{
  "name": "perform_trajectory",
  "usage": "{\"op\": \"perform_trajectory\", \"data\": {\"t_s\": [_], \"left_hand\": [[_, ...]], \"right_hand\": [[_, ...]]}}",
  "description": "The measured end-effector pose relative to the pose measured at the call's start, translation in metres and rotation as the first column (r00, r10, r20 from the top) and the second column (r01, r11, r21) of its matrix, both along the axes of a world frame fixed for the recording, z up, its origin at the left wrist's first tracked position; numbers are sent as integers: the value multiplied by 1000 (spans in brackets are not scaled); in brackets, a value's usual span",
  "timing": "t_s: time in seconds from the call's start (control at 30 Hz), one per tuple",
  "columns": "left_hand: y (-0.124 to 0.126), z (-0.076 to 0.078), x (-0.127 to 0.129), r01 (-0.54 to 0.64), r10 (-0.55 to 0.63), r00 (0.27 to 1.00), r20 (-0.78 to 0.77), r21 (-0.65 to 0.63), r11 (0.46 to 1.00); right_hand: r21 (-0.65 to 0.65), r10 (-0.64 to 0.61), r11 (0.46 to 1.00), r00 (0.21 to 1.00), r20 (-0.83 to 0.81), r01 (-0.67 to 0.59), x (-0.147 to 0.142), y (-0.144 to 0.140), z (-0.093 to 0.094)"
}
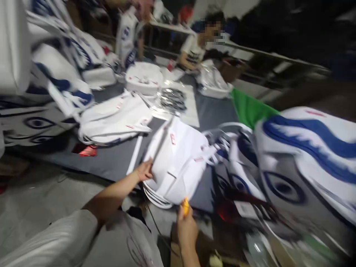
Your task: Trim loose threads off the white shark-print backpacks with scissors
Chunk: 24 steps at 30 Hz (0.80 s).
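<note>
Right hand (187, 227), lowest in the view, is clenched around a small yellow-orange tool (185, 206) whose tip pokes up from the fist; what kind of tool it is cannot be told through the blur. Just above that tip, touching or nearly touching it, lies the lower edge of a white fabric bag (178, 163) with small red tags. Left hand (144, 171), to the left of the right hand and a little farther away, grips the bag's left edge, fingers laid against the cloth. One bag is thus held between two hands; beneath its lower edge curved white layers show, their count uncertain. A white strap (135, 154) runs up from just above the left hand.

Beyond the left hand, on the dark grey worktop (111, 163), lies one flat heap of similar white bags (111, 118); farther off stand two more white heaps (144, 78) (213, 79), with one clear plastic bundle (172, 99) between them. To the right of both hands, large blue-and-white printed cloth pieces (306, 148) bearing eye motifs lie heaped, with one green piece (249, 109) behind them. More printed pieces (55, 74) are stacked well to the left of the left hand. One seated person (194, 48) works at the worktop's far end, and part of another person (129, 31) shows to that one's left.
</note>
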State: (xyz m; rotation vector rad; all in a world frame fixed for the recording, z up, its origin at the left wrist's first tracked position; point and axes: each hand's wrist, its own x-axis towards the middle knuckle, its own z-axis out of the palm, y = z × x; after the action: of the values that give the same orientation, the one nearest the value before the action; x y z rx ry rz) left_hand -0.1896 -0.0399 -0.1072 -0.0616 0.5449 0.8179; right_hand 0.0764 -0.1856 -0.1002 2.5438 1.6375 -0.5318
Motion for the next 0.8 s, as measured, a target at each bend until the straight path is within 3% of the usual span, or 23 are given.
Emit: {"op": "perform_trajectory", "data": {"t_s": [0.13, 0.3, 0.43, 0.5, 0.57, 0.63, 0.7, 0.73, 0.77, 0.8], "left_hand": [[7, -11, 34, 95, -95, 995, 9, -51, 994], [17, -5, 35, 82, -85, 996, -32, -80, 993], [22, 1, 41, 78, -79, 992, -93, -18, 997], [24, 4, 43, 108, -101, 982, -160, 33, 994], [20, 9, 42, 185, -150, 934, -323, 80, 979], [6, 14, 40, 281, -148, 769, -621, 121, 952], [-17, 18, 38, 375, 62, 431, -900, 241, 895], [-29, 19, 39, 465, 237, 248, -939, 330, 822], [-40, 19, 41, 596, 418, 120, -900, 402, 695], [-50, 17, 45, 743, 571, 69, -818, 424, 518]], "right_hand": [[-11, -55, 998, 998, -41, 55, -5, -16, 2], [-4, -142, 990, 983, -116, 142, -5, -35, 8], [-37, -187, 982, 974, -125, 183, -10, -65, 17], [-26, -207, 978, 968, -139, 205, -18, -87, 22], [-47, -229, 973, 960, -160, 224, -30, -109, 24], [-113, -215, 974, 958, -190, 196, -46, -123, 23], [-174, -174, 974, 967, -186, 142, -61, -123, 19], [-197, -152, 973, 973, -174, 117, -66, -119, 16], [-217, -137, 971, 978, -160, 101, -69, -113, 14], [-231, -130, 968, 981, -146, 94, -71, -107, 11]]}}
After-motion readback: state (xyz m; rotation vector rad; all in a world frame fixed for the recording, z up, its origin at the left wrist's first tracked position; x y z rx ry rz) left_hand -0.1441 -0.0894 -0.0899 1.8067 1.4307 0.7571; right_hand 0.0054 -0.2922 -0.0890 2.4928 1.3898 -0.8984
